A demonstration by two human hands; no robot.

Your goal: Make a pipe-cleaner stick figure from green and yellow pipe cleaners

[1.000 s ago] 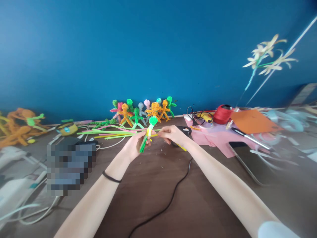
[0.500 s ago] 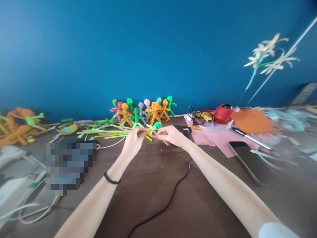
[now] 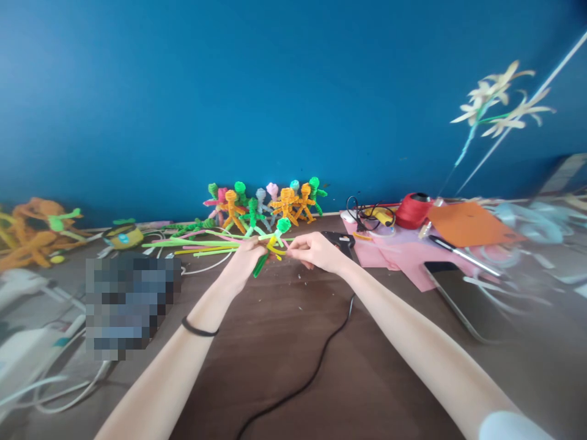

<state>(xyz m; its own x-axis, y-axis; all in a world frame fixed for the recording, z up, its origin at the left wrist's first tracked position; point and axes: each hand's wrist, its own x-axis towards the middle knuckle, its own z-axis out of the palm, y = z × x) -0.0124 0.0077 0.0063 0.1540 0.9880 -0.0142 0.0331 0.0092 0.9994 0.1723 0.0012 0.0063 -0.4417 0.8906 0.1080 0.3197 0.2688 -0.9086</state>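
Note:
A pipe-cleaner figure (image 3: 283, 226) with a bright green coiled head, yellow strands below it and a dark green end hanging lower is between my hands. My left hand (image 3: 245, 260) is closed round its middle, palm side hidden. My right hand (image 3: 316, 252) pinches the tip of a yellow strand that sticks out to the right. Behind my left hand, loose pipe cleaners (image 3: 206, 245) in green, pink and yellow lie across the table. Several finished pipe-cleaner figures (image 3: 287, 205) stand against the blue wall just beyond.
A black glue gun (image 3: 343, 242) lies behind my right hand, and a black cable (image 3: 316, 373) crosses the table (image 3: 275, 342). Pink sheets (image 3: 408, 263), a red thread spool (image 3: 410, 211) and a phone (image 3: 454, 299) are at right. Orange pipe-cleaner shapes (image 3: 39, 229) sit far left.
The figure has tilted so its head is higher and the dark green end now shows below. My left hand has turned and shifted slightly left and down. My right hand is almost unmoved.

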